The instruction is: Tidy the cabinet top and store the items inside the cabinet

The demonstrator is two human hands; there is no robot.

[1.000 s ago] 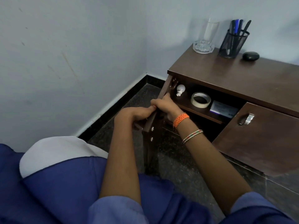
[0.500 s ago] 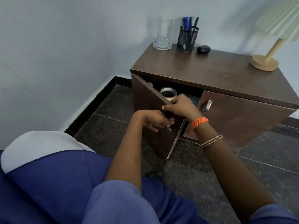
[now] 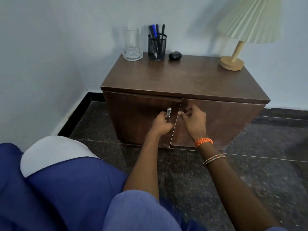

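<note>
A low dark-brown cabinet (image 3: pixel 183 80) stands in the room corner with both doors nearly shut; the left door (image 3: pixel 136 117) sticks out a little at its free edge. My left hand (image 3: pixel 160 124) grips the metal handle (image 3: pixel 168 114) of the left door. My right hand (image 3: pixel 194 120) is curled on the handle of the right door (image 3: pixel 225 120), which the fingers hide. On the top, along the back, stand a clear glass (image 3: pixel 131 44), a black mesh pen holder (image 3: pixel 157 47) with several pens, and a small black oval case (image 3: pixel 175 55). The inside of the cabinet is hidden.
A table lamp with a wooden base (image 3: pixel 231 63) and a pleated cream shade (image 3: pixel 250 19) stands at the back right of the top. The white wall is close on the left and behind. Dark speckled floor tiles (image 3: pixel 250 172) lie in front; my blue-clad knees fill the lower left.
The left door has swung from wide open to nearly shut, hiding the tape roll, bulb and box inside. The right door has closed too. My view has shifted right, bringing the lamp in.
</note>
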